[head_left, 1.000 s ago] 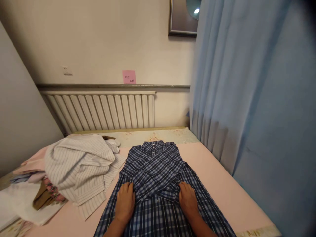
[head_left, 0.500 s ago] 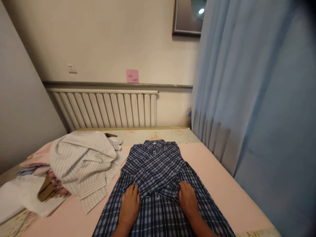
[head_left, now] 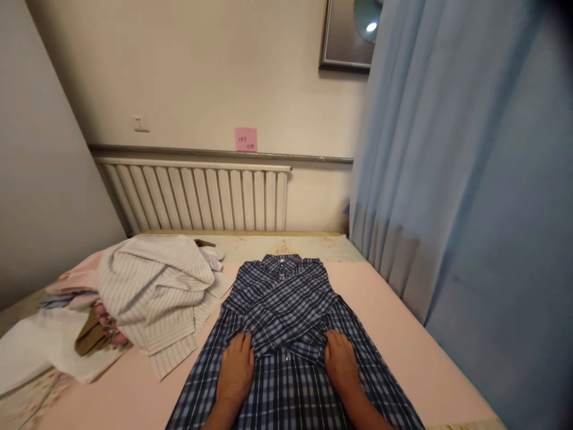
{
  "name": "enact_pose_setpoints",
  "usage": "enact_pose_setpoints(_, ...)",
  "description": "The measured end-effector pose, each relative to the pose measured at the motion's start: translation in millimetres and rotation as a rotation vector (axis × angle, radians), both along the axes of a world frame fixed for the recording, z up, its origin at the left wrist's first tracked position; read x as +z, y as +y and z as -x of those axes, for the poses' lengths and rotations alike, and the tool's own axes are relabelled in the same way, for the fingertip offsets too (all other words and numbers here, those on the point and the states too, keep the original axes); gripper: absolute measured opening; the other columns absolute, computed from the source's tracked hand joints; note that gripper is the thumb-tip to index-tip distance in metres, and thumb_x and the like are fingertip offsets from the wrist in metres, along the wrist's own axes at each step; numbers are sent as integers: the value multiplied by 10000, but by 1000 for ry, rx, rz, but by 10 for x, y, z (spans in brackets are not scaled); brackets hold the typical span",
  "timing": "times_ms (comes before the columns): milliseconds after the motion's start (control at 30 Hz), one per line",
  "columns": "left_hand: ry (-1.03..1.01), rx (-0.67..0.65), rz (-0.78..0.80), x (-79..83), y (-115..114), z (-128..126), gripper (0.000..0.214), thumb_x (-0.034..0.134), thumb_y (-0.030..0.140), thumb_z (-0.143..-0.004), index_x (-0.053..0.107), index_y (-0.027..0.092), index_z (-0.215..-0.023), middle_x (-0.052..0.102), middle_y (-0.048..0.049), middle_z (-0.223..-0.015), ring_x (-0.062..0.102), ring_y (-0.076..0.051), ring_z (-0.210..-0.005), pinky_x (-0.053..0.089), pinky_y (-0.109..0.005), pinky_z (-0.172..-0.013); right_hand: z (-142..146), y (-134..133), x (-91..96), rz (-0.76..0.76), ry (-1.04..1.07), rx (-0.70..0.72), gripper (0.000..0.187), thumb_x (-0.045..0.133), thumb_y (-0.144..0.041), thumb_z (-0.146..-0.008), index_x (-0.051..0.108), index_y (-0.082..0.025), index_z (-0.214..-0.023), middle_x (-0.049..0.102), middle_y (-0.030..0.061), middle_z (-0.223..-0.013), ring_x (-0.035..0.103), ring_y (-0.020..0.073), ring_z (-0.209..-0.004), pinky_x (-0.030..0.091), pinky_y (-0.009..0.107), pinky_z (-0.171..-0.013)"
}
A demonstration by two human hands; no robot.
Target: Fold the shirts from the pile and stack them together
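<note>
A navy plaid button-up shirt (head_left: 290, 298) lies front up, its collar at the far end and both sleeves crossed over the chest. My left hand (head_left: 236, 363) is closed on the cuff area at the shirt's left side, fingertips curled into the fabric. On the opposite side, my right hand (head_left: 341, 358) grips the other sleeve end in the same way. A small button shows on the placket between the hands. The shirt's lower part spreads toward me and runs out of view at the bottom.
A heap of clothes with a striped white shirt (head_left: 156, 286) lies to the left on the pink sheet (head_left: 430, 364). White cloth (head_left: 58, 346) is beside it. A blue curtain (head_left: 403, 167) hangs along the right edge. Behind the bed stands a radiator (head_left: 210, 197).
The view has shifted slightly, so the wall and clothes heap sit a little further right. Both hands stay at the same spots on the shirt.
</note>
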State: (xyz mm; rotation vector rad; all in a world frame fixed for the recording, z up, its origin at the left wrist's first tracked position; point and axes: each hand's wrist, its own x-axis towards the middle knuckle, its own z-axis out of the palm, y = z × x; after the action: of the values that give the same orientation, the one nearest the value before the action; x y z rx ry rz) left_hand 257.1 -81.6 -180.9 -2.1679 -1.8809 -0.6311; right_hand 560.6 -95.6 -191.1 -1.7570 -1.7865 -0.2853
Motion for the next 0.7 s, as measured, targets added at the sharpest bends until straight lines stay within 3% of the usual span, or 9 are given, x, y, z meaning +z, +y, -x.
enact_pose_setpoints(500, 15, 18, 8, -3, 7, 7, 394, 340, 175, -929, 562, 172, -1255, 583, -86, -1281, 486, -213, -1217, 386, -367, -991, -27, -39, -12, -64, 85, 41, 312, 391, -59, -850, 617, -178, -1030, 651, 81, -1043, 577, 220, -978, 424, 353, -873)
enact_pose_setpoints(600, 25, 8, 15, -3, 10, 8, 398, 340, 176, -931, 554, 166, -1267, 579, -92, -1289, 482, -217, -1216, 385, -372, -989, -170, -90, 21, -75, 112, 13, 298, 389, -99, -856, 606, -156, -1052, 658, 97, -1021, 587, 227, -961, 438, 362, -882)
enact_pose_setpoints(700, 25, 6, 17, 2, 19, 6, 397, 341, 174, -932, 554, 156, -1267, 578, -98, -1289, 480, -220, -1215, 379, -376, -995, -494, -191, 97, -79, 114, -58, 294, 382, -160, -871, 591, -142, -1076, 654, 116, -1042, 586, 237, -983, 440, 370, -911)
